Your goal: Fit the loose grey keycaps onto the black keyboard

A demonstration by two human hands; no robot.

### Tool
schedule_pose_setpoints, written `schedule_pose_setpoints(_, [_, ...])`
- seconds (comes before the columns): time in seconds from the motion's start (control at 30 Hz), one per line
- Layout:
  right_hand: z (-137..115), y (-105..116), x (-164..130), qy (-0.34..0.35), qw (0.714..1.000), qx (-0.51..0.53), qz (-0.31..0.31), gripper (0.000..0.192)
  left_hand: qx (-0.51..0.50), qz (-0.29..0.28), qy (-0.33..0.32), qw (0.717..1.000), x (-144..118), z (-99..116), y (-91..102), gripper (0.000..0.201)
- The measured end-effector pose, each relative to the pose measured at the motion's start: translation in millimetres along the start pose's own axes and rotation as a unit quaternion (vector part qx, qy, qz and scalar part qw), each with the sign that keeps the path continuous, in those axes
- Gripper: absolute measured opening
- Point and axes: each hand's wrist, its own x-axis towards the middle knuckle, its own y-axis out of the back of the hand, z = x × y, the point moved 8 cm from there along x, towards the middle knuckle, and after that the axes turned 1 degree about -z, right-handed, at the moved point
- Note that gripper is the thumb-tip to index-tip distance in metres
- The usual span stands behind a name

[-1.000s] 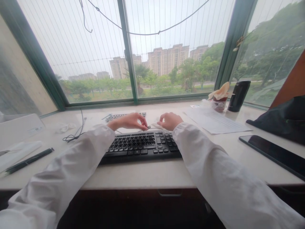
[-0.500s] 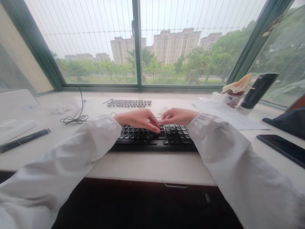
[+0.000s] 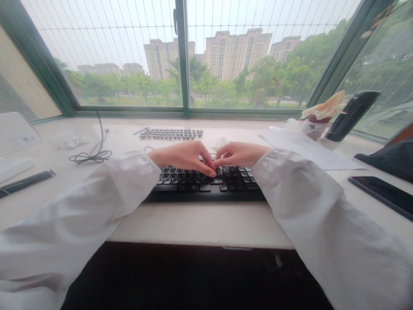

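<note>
A black keyboard [image 3: 203, 196] lies before me, with bare key sockets over much of its left and middle part and keycaps on its right part and bottom row. My left hand [image 3: 187, 156] is closed, thumb and fingers brought together low over the keys left of the number pad. Close against its fingertips, my right hand [image 3: 240, 154] is also closed in a pinch above the same spot. Whatever the fingertips hold is too small or hidden to make out. Behind the keyboard, loose keycaps [image 3: 171, 134] are laid out in rows on the white desk [image 3: 200, 221].
On the left are a coiled black cable [image 3: 92, 156], a dark strip [image 3: 27, 183] and a white box [image 3: 17, 132]. To the right lie printed paper [image 3: 312, 150], a phone [image 3: 382, 193] and a dark cloth item [image 3: 387, 162]. A tilted black object [image 3: 352, 115] stands by the window.
The view has tilted down slightly and shifted a little. Both hands stay together at nearly the same place on the keyboard, with only small finger movement.
</note>
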Motion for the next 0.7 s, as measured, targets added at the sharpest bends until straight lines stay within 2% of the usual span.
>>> schedule_pose_setpoints(0.23, [0.7, -0.4, 0.3, -0.004, 1.000, -0.006, 0.002, 0.041, 0.038, 0.002, -0.013, 0.999, -3.8, 7.8, -1.6, 0.033])
schedule_pose_setpoints(0.43, [-2.9, -6.3, -5.4, 0.012, 0.998, 0.002, -0.064, 0.042, 0.056, 0.011, -0.030, 0.998, -5.6, 10.7, -1.3, 0.034])
schedule_pose_setpoints(0.57, [-2.8, -6.3, -5.5, 0.013, 0.998, -0.013, -0.065, 0.041, 0.065, 0.021, -0.036, 0.997, -4.9, 10.3, -1.8, 0.032])
schedule_pose_setpoints(0.7, [1.5, -9.2, -0.9, 0.014, 0.997, 0.020, -0.066, 0.040, 0.060, 0.027, -0.037, 0.997, -4.1, 11.3, -2.6, 0.029])
